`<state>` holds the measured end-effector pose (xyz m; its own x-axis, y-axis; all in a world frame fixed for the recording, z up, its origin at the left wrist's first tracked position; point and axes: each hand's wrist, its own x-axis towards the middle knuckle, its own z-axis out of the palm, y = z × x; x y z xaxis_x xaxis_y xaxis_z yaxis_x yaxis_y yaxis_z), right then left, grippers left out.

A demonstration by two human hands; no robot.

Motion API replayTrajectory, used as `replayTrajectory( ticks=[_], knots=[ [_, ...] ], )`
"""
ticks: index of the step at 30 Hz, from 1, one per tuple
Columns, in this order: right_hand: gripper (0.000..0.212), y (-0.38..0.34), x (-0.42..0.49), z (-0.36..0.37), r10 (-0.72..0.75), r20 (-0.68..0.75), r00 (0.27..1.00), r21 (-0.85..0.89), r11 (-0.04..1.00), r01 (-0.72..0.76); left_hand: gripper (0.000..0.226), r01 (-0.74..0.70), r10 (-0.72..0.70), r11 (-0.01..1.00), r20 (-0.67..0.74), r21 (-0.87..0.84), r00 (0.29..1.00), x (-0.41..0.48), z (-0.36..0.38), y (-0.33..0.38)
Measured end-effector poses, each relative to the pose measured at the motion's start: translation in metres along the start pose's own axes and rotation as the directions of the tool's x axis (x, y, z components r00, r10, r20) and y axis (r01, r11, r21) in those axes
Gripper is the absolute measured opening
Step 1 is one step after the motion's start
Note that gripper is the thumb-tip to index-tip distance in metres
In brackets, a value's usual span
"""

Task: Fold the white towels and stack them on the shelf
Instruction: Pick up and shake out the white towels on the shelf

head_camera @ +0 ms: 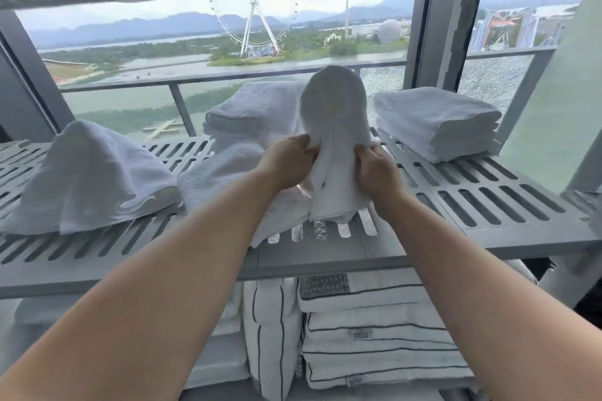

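Left hand [286, 162] and right hand [374, 169] are both clamped on one white towel [335, 127], pinching it from either side at about mid-height. The towel stands upright, long axis vertical. Its rounded folded top rises above the hands and its lower edge rests on the slatted grey shelf [488, 202] just below them. It sits between the two hands, at the middle of the shelf.

A loose towel [221, 179] lies touching its left side. Behind it is a folded pile [257, 111]. A neat folded stack [436, 124] sits at the right, well apart. A crumpled towel [88, 179] lies at the far left.

On the lower shelf, striped folded towels [374, 342] carry a small sewn label [357, 334]; its writing is too small to read.
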<state>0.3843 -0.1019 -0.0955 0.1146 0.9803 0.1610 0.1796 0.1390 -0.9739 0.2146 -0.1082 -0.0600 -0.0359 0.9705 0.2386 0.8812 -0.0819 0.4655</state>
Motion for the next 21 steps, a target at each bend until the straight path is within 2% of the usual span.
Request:
replayTrajectory(
  ticks=[1, 3, 5, 7, 10, 12, 14, 17, 19, 21],
  knots=[
    [0.018, -0.001, -0.003, -0.003, 0.019, 0.028, 0.999, 0.079, 0.997, -0.021, 0.029, -0.002, 0.002, 0.99, 0.004, -0.142, 1.0, -0.004, 0.001, 0.004],
    [0.024, -0.002, -0.009, -0.01, 0.021, 0.1, 0.995, 0.194, 0.98, -0.04, 0.029, 0.028, -0.001, 0.893, 0.06, -0.45, 0.998, -0.015, 0.007, 0.016],
    [0.038, -0.004, -0.013, -0.019, -0.016, 0.102, 0.995, 0.189, 0.982, -0.003, 0.027, 0.056, 0.007, 0.798, 0.102, -0.601, 0.995, -0.021, 0.012, 0.028],
    [0.037, -0.004, -0.014, -0.032, -0.075, 0.002, 0.997, 0.104, 0.992, 0.074, 0.026, 0.026, 0.032, 0.799, 0.085, -0.601, 0.996, -0.023, 0.018, 0.04],
    [0.029, 0.0, -0.014, -0.065, -0.112, -0.181, 0.977, -0.066, 0.993, 0.102, 0.027, -0.087, 0.055, 0.888, -0.083, -0.452, 0.995, -0.019, 0.029, 0.062],
    [0.039, 0.006, -0.017, -0.089, -0.12, -0.285, 0.951, -0.198, 0.978, 0.064, 0.033, -0.131, 0.094, 0.867, -0.102, -0.481, 0.99, -0.022, 0.035, 0.08],
    [0.057, 0.011, -0.021, -0.109, -0.188, -0.343, 0.92, -0.37, 0.927, 0.052, 0.043, -0.147, 0.134, 0.827, -0.064, -0.543, 0.989, -0.023, 0.042, 0.093],
    [0.064, 0.008, -0.03, -0.125, -0.456, -0.351, 0.818, -0.543, 0.811, 0.22, 0.031, -0.152, 0.125, 0.808, -0.087, -0.569, 0.988, -0.021, 0.044, 0.097],
    [0.05, 0.005, -0.035, -0.124, -0.613, -0.266, 0.744, -0.599, 0.71, 0.371, 0.023, -0.151, 0.098, 0.868, -0.134, -0.473, 0.986, -0.023, 0.04, 0.088],
    [0.03, 0.001, -0.04, -0.112, -0.699, -0.158, 0.697, -0.602, 0.628, 0.493, 0.021, -0.144, 0.093, 0.939, -0.173, -0.312, 0.981, -0.028, 0.034, 0.071]
  ],
)
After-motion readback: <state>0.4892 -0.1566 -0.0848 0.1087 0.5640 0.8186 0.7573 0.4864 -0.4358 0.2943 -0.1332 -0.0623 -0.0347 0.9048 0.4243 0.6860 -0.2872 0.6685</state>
